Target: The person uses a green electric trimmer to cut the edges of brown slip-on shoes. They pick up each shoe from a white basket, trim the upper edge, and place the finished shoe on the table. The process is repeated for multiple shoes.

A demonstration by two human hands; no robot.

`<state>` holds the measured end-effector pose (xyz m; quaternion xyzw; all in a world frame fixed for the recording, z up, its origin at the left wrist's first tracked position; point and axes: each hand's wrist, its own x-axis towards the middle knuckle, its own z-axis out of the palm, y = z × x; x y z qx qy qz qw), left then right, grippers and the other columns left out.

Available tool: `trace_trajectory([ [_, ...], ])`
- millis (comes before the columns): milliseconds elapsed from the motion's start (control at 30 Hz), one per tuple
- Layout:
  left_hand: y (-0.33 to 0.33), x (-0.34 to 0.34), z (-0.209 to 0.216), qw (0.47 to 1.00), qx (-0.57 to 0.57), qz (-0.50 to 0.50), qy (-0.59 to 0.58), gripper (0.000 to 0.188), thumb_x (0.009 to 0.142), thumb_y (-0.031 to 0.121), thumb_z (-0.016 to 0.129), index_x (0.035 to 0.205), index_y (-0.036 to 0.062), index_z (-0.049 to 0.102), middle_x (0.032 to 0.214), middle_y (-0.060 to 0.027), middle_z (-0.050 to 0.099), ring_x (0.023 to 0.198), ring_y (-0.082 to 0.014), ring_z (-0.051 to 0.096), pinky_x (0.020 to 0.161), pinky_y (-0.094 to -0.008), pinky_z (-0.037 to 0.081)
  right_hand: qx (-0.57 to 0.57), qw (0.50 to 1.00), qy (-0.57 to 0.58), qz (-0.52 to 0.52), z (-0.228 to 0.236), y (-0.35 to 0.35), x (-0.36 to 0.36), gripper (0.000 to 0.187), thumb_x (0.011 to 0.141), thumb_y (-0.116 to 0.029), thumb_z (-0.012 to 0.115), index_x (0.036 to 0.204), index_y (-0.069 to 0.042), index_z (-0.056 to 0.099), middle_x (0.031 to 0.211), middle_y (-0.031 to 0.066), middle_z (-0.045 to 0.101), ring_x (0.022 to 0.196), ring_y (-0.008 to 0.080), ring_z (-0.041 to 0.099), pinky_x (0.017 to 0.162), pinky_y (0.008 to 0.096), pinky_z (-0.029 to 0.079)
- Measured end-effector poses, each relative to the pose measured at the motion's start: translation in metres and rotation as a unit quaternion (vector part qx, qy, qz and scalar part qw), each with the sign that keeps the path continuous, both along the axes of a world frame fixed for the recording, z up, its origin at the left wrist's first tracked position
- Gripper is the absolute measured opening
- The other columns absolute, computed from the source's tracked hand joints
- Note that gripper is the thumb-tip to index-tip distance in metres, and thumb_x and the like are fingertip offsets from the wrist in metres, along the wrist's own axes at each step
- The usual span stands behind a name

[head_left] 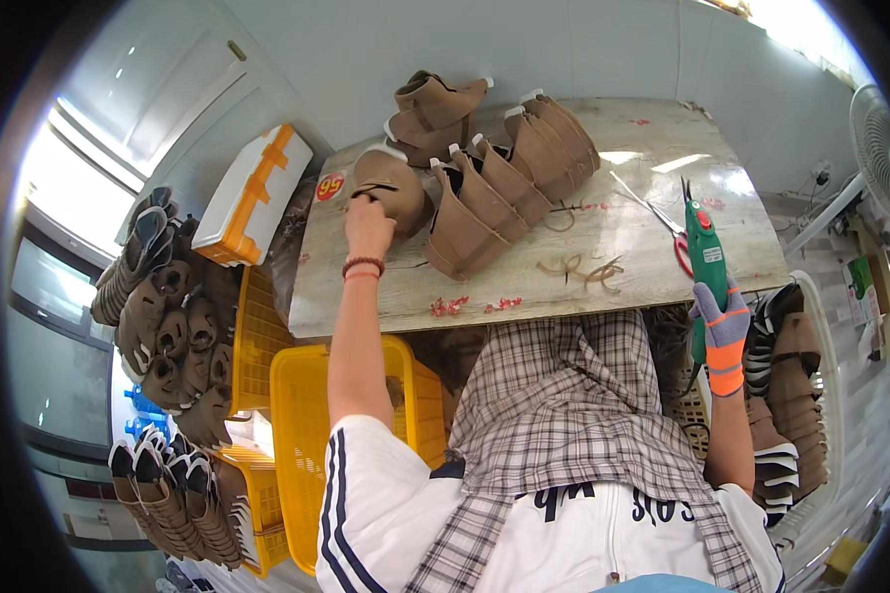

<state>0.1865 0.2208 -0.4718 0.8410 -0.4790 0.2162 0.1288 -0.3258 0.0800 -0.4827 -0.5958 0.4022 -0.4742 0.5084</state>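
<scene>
A brown shoe upper [398, 188] stands at the left of the table, and the curled fingers of my bare left hand [369, 227] grip its opening edge. In my right hand [724, 326], gloved in grey and orange, is a green corded hand tool [705, 247] with a thin, dark, forked tip pointing away from me. Beside the tool lie scissors [672, 219] with red handles. Nested brown uppers [494, 203], tied with cord, lie mid-table. More uppers [433, 114] are stacked behind my left hand.
Loose bits of twine [588, 272] lie on the worn table [366, 306]. Yellow crates [297, 435] and bundled uppers [168, 336] fill the left side, near a white box with orange tape [252, 198]. At right are a fan [885, 133] and a white basket [826, 395] of uppers.
</scene>
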Motion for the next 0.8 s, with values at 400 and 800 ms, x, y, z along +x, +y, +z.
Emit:
trace_trajectory([
  [400, -0.009, -0.137, -0.114, 0.545, -0.497, -0.099, 0.668, 0.032, 0.086, 0.02, 0.064, 0.109, -0.0006, 0.056, 0.097, -0.0023, 0.061, 0.083, -0.012, 0.055, 0.076, -0.0266, 0.044, 0.029, 0.999, 0.042, 0.003, -0.021, 0.0, -0.004, 0.038, 0.079, -0.01, 0.072, 0.112, 0.002, 0.056, 0.076, -0.0011, 0.058, 0.059, 0.0037, 0.05, 0.051, 0.0189, 0.04],
  [800, 0.049, -0.141, 0.0, 0.844, -0.319, -0.07, 0.426, 0.034, 0.083, 0.015, 0.067, 0.106, -0.0085, 0.059, 0.102, -0.0106, 0.065, 0.09, -0.0159, 0.059, 0.079, -0.0289, 0.046, -0.206, 0.939, 0.269, 0.062, -0.019, 0.021, 0.007, 0.058, 0.069, -0.033, 0.079, 0.114, -0.003, 0.059, 0.084, 0.0143, 0.067, 0.07, 0.023, 0.066, 0.063, 0.0308, 0.052],
])
